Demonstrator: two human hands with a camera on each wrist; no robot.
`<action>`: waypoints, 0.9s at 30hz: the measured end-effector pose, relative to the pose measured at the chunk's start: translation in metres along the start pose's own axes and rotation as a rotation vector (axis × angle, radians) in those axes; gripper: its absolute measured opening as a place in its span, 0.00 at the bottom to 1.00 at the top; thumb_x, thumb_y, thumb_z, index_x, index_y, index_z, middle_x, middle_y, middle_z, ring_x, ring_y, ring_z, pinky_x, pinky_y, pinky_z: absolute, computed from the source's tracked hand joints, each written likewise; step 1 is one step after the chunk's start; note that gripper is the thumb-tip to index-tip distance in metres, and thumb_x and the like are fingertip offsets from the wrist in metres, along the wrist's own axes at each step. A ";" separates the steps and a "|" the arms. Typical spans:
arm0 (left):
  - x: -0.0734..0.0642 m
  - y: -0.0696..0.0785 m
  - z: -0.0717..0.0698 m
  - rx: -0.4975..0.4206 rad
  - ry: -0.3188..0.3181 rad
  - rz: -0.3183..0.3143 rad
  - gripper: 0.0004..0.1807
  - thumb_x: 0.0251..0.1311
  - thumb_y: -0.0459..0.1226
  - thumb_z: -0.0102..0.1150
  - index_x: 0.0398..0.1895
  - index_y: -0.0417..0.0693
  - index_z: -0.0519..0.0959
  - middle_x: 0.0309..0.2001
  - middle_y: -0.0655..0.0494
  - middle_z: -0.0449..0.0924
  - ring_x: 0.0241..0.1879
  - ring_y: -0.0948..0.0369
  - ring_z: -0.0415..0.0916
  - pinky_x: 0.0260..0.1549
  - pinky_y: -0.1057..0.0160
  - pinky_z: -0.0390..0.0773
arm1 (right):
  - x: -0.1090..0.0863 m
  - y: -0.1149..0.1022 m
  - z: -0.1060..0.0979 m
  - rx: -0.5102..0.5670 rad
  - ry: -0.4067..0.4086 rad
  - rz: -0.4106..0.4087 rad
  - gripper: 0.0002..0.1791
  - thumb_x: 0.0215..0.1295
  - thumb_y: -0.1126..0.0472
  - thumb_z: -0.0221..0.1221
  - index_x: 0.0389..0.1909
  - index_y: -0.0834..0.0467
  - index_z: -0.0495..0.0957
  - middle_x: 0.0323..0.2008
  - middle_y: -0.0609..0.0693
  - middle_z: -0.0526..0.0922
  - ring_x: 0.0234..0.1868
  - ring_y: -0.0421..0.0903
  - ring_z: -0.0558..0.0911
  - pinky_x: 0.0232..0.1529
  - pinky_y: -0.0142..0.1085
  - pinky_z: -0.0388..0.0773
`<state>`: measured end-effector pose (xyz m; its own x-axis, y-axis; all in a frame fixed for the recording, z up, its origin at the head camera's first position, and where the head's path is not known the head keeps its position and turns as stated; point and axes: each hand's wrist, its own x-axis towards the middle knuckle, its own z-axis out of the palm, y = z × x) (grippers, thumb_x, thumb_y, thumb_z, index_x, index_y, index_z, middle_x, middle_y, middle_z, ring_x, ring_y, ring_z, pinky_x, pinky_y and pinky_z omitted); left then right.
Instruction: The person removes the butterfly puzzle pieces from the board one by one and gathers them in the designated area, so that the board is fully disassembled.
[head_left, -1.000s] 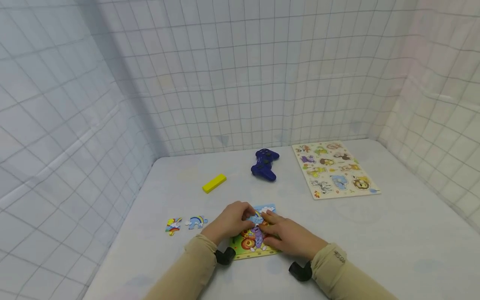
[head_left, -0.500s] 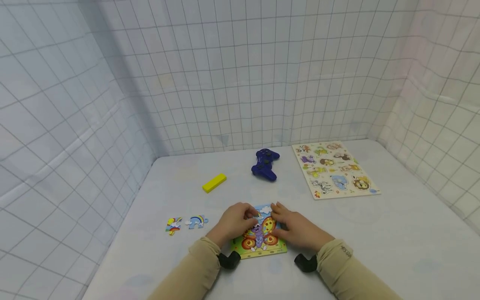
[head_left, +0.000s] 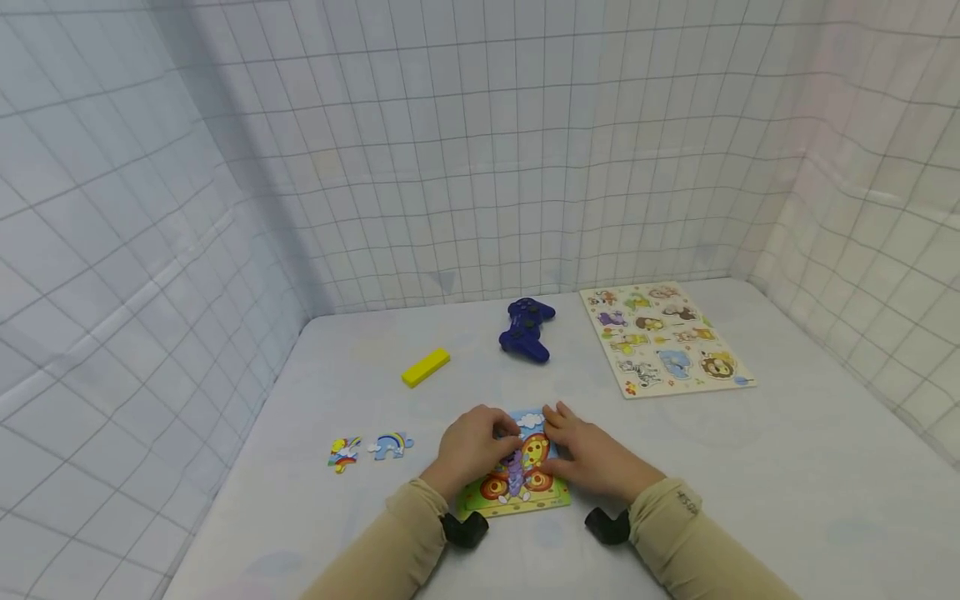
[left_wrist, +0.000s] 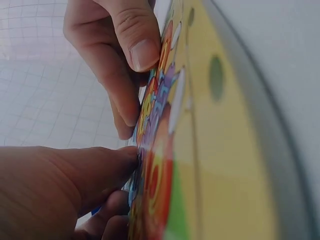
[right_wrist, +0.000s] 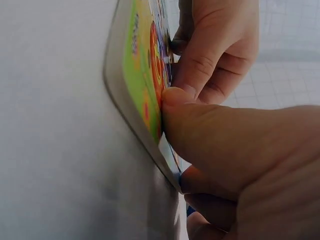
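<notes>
A butterfly jigsaw puzzle (head_left: 516,493) lies flat in front of me on the white cloth. My left hand (head_left: 471,443) bends over its upper left part, thumb and fingers drawn together at a puzzle piece that they mostly hide. The left thumb (left_wrist: 117,161) touches the picture in the left wrist view. At the right side, my right hand (head_left: 594,454) holds the puzzle's edge. Its thumb (right_wrist: 182,107) lies on the printed face, with fingers along the rim. Two loose rainbow pieces lie to the left, a sun piece (head_left: 345,451) and a cloud piece (head_left: 391,445).
Behind the puzzle are a yellow block (head_left: 426,367) and a blue game controller (head_left: 527,330). An animal puzzle board (head_left: 678,388) lies at the back right. Checked cloth walls (head_left: 450,167) stand at the back and sides. Both wrists carry black camera mounts (head_left: 465,530).
My right hand has drawn back from the puzzle's middle to its right edge, uncovering the butterfly's right wing. The left hand has stayed at the upper left, its fingertips now hiding the small rainbow there.
</notes>
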<state>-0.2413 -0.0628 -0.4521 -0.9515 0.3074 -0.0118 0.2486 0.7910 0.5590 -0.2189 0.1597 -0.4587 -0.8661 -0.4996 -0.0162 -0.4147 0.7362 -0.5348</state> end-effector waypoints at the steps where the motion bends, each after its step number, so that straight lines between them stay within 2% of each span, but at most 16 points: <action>1: 0.000 0.000 0.000 0.006 0.005 -0.002 0.09 0.63 0.50 0.70 0.40 0.58 0.87 0.37 0.63 0.80 0.35 0.65 0.74 0.37 0.59 0.75 | 0.000 0.000 0.000 0.002 -0.004 -0.001 0.39 0.71 0.46 0.64 0.74 0.64 0.65 0.79 0.60 0.56 0.82 0.61 0.49 0.76 0.59 0.55; 10: 0.000 0.001 0.003 0.035 0.047 -0.013 0.11 0.60 0.53 0.72 0.38 0.60 0.85 0.37 0.64 0.79 0.33 0.66 0.73 0.35 0.61 0.75 | 0.000 -0.001 -0.001 0.015 -0.016 -0.014 0.38 0.72 0.48 0.63 0.74 0.66 0.66 0.79 0.62 0.57 0.81 0.62 0.50 0.75 0.60 0.56; 17: -0.001 0.004 0.003 0.076 0.069 0.002 0.11 0.61 0.53 0.71 0.37 0.59 0.86 0.36 0.64 0.80 0.35 0.66 0.74 0.36 0.61 0.76 | 0.001 -0.002 -0.002 0.007 -0.020 -0.016 0.39 0.72 0.46 0.63 0.74 0.66 0.66 0.79 0.62 0.58 0.81 0.63 0.51 0.74 0.62 0.57; 27: -0.002 0.003 0.003 0.093 0.074 0.001 0.11 0.64 0.52 0.69 0.40 0.58 0.86 0.37 0.63 0.79 0.36 0.65 0.73 0.38 0.60 0.76 | 0.001 -0.001 -0.002 0.021 -0.016 -0.019 0.39 0.72 0.46 0.63 0.74 0.66 0.66 0.79 0.63 0.58 0.81 0.63 0.51 0.75 0.60 0.56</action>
<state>-0.2384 -0.0592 -0.4525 -0.9611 0.2714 0.0521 0.2624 0.8373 0.4796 -0.2202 0.1597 -0.4566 -0.8534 -0.5208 -0.0191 -0.4250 0.7167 -0.5530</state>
